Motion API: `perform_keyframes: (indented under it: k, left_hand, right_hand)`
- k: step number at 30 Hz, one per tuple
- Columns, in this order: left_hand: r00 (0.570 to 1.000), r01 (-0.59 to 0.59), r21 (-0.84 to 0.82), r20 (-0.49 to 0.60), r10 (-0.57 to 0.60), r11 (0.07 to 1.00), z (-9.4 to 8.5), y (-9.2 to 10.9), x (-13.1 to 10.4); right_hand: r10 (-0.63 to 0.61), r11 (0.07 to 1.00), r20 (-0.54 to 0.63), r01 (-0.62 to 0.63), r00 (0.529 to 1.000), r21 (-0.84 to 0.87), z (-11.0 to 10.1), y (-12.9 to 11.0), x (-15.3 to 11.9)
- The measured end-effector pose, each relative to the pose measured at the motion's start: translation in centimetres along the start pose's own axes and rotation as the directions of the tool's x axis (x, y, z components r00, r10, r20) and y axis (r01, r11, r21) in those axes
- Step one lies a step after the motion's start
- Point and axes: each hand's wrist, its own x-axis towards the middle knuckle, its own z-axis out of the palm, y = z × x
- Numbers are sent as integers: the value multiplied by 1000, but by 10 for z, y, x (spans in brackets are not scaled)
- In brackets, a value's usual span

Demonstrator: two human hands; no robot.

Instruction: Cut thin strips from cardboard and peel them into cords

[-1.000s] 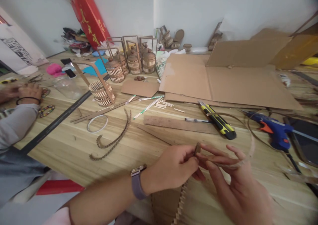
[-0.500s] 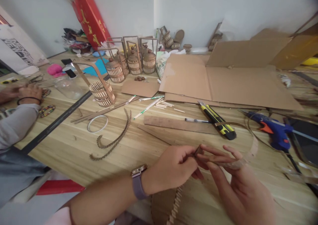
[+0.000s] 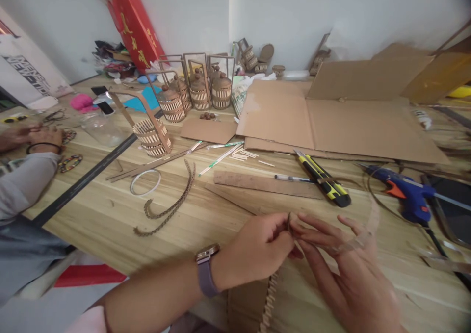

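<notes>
My left hand [image 3: 259,247], wearing a wristwatch [image 3: 208,269], is closed in a pinch on a thin brown cardboard strip [image 3: 374,214]. Fingertips of my right hand [image 3: 349,269] press the same strip close beside it. The strip's loose length runs back over my right fingers and curls towards the glue gun. Below my left hand hangs a band of small pale sticks [image 3: 270,298]; whether it joins the strip is hidden. A brown cardboard piece [image 3: 245,306] lies under that band, near the table's front edge.
Beyond my hands lie a yellow-black utility knife [image 3: 324,178], a pen [image 3: 292,178] and a blue glue gun [image 3: 405,193]. Small lidded baskets [image 3: 221,91] stand behind. Flat cardboard [image 3: 346,127] covers the back right. At left, another person's hands [image 3: 44,137] hold beads.
My right fingers have drawn in and shifted slightly along the strip, and the strip's end between my hands has turned. My left hand stays nearly in place, still pinching.
</notes>
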Motion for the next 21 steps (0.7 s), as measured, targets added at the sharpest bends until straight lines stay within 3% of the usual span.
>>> perform_keyframes:
  k: [14, 21]
  left_hand:
    - [999, -8, -23, 32, 9, 1000, 2, 2, -2]
    - [999, -37, 71, 12, 36, 997, 0, 0, -3]
  right_hand:
    - [26, 999, 11, -26, 1000, -26, -3, -1, 2]
    - [-5, 999, 14, 6, 1000, -50, -1, 1, 0]
